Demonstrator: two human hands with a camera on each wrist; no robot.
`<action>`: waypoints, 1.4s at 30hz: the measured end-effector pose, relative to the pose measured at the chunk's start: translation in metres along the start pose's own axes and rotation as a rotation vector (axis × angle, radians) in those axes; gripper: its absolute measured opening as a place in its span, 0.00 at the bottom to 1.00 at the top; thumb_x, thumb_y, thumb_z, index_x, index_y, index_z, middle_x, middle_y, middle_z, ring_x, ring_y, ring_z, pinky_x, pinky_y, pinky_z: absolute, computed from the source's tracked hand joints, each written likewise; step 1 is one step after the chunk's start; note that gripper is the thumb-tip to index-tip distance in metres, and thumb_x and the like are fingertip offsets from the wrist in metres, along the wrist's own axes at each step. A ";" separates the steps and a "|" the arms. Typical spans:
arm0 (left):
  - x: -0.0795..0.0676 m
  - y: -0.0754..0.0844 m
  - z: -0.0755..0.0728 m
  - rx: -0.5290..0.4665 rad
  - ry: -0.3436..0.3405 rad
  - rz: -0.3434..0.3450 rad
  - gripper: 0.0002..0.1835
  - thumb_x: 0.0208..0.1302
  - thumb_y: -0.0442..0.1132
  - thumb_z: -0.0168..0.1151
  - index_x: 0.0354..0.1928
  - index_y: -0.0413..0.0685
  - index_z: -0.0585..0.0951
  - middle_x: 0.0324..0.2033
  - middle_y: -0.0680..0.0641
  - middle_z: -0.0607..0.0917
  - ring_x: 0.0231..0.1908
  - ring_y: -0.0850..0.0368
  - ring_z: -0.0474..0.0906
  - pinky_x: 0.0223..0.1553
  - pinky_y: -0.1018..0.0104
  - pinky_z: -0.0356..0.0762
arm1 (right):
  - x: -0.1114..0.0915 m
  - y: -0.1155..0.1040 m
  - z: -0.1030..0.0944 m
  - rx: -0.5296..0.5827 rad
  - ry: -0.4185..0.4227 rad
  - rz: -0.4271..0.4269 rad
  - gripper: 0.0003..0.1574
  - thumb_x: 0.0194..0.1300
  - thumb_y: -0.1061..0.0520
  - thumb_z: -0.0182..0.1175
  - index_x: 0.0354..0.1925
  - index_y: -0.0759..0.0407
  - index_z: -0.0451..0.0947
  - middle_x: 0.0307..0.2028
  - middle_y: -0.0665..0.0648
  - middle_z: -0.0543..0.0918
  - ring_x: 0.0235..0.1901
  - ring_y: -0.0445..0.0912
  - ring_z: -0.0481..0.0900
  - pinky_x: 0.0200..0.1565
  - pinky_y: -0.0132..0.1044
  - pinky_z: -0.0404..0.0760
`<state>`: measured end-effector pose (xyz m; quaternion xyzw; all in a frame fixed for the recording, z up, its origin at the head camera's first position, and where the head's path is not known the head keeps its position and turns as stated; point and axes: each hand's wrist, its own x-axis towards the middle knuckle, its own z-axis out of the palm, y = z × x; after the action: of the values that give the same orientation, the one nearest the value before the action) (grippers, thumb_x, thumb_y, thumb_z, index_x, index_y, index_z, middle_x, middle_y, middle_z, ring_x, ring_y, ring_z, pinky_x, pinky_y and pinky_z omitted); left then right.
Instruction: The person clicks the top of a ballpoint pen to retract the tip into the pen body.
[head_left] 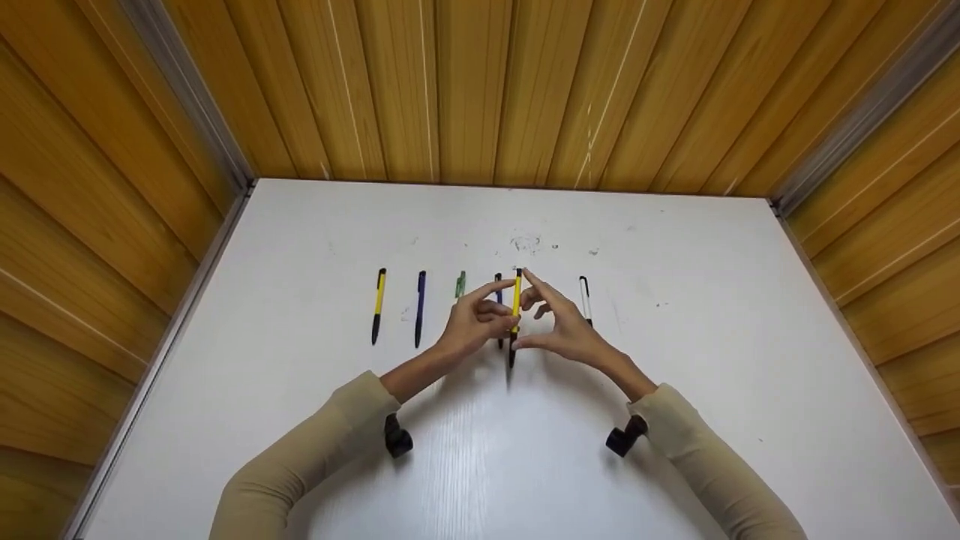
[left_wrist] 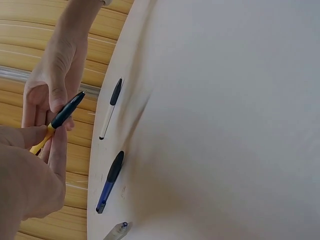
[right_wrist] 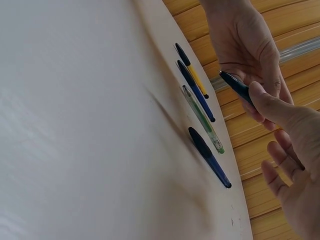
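A yellow pen with a black grip (head_left: 517, 296) is held over the table, its black tip toward me. My left hand (head_left: 471, 324) pinches the yellow barrel between thumb and fingers. From the other side, my right hand (head_left: 564, 327) has its index finger at the pen's top end and its thumb on the black grip (right_wrist: 237, 86). Behind the left hand, a blue pen (head_left: 499, 279) lies partly hidden, and a green clear pen (head_left: 460, 283) is partly covered too. Close beyond the right hand lies a white pen with a black cap (head_left: 586, 296).
Farther left in the row lie a dark blue pen (head_left: 420, 307) and another yellow and black pen (head_left: 379, 300). Dark smudges mark the white table (head_left: 300, 405) behind the row. Wood-patterned walls (head_left: 465, 90) border it at the back and sides.
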<state>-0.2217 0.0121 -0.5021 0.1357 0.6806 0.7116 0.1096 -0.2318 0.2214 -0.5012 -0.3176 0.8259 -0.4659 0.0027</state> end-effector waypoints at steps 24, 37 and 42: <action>-0.003 -0.001 -0.003 -0.041 -0.041 -0.031 0.36 0.63 0.23 0.66 0.74 0.43 0.69 0.42 0.32 0.88 0.40 0.57 0.89 0.49 0.58 0.90 | 0.007 0.001 -0.003 0.029 -0.050 0.044 0.71 0.46 0.63 0.82 0.79 0.67 0.51 0.49 0.67 0.77 0.53 0.57 0.75 0.52 0.56 0.82; -0.005 -0.006 -0.004 -0.092 -0.042 -0.041 0.36 0.64 0.24 0.66 0.73 0.41 0.69 0.40 0.35 0.88 0.36 0.60 0.88 0.48 0.57 0.91 | 0.006 0.002 -0.003 0.005 -0.065 0.032 0.69 0.46 0.63 0.82 0.78 0.67 0.54 0.52 0.70 0.76 0.55 0.60 0.74 0.52 0.59 0.81; -0.006 -0.006 -0.004 -0.077 -0.044 -0.036 0.36 0.64 0.24 0.66 0.73 0.42 0.69 0.41 0.33 0.88 0.35 0.61 0.88 0.48 0.58 0.91 | 0.004 0.000 -0.002 0.013 -0.061 0.038 0.67 0.49 0.58 0.81 0.78 0.63 0.55 0.53 0.70 0.76 0.56 0.57 0.75 0.52 0.53 0.82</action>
<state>-0.2179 0.0068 -0.5085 0.1346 0.6526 0.7319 0.1424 -0.2358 0.2208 -0.4987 -0.3160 0.8282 -0.4613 0.0387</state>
